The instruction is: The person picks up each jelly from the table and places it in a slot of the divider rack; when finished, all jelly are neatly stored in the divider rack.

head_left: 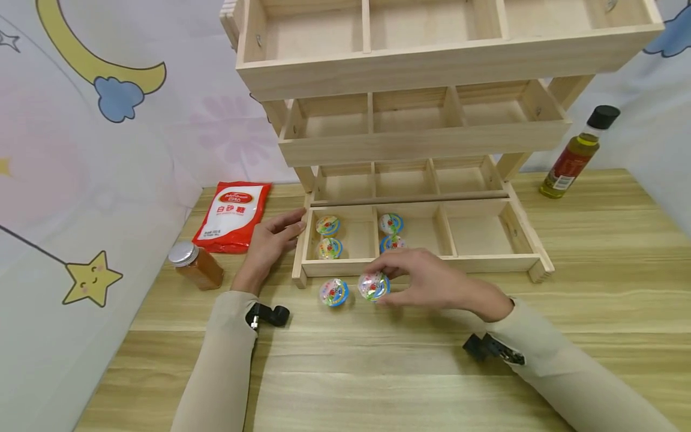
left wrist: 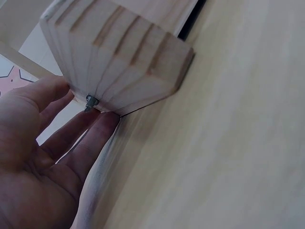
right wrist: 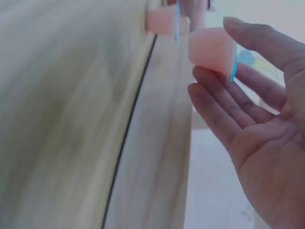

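Observation:
My right hand (head_left: 426, 279) pinches a small pink jelly cup (head_left: 373, 287) with a printed lid, just in front of the wooden rack's lowest tray. In the right wrist view the cup (right wrist: 212, 49) sits between the thumb and fingers. Another jelly cup (head_left: 334, 292) stands on the table to its left. Two orange-lidded cups (head_left: 329, 248) lie in the tray's left compartment, and two more cups (head_left: 391, 224) in the middle one. With its fingertips, my left hand (head_left: 270, 249) touches the left side of the wooden rack (left wrist: 124, 52), near a metal bolt.
Upper tiers of the rack (head_left: 448, 66) overhang the lowest tray. At left are a red-and-white sugar bag (head_left: 232, 216) and a spice jar (head_left: 197, 266) with a silver lid, near the left forearm. An oil bottle (head_left: 577, 155) stands at the back right.

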Demonstrator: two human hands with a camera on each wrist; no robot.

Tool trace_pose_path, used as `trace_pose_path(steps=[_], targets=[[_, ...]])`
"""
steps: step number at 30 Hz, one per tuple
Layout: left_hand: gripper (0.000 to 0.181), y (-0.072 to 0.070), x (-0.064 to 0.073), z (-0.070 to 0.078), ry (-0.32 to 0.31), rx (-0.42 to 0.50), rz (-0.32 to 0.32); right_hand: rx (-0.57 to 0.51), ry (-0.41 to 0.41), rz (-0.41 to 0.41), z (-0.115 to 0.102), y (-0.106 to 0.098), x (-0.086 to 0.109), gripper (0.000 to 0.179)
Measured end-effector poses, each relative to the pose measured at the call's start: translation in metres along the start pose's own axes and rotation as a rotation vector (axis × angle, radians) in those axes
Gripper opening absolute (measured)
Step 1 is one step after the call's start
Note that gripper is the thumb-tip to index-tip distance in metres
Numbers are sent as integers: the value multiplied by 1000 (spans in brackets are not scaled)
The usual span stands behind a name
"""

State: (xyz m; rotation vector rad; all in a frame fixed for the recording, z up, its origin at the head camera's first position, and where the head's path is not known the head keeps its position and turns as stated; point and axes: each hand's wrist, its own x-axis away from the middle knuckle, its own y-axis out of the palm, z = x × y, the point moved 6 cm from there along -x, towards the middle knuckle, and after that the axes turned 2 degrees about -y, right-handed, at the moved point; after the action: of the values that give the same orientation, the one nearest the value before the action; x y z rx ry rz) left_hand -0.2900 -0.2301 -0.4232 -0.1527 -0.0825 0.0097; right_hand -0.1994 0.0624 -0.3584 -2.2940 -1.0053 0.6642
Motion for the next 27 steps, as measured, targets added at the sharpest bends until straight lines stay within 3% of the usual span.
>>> trace_pose_path(steps=[6,18,27], targets=[[44,0,0,0,2,-3,1,-33,58,47,8,-22,2,43],[45,0,1,-1,-2,-4,3,33,140,144,33,-74,17,47],[45,0,1,1,-6,-14,5,9,277,220,56,-105,33,49]])
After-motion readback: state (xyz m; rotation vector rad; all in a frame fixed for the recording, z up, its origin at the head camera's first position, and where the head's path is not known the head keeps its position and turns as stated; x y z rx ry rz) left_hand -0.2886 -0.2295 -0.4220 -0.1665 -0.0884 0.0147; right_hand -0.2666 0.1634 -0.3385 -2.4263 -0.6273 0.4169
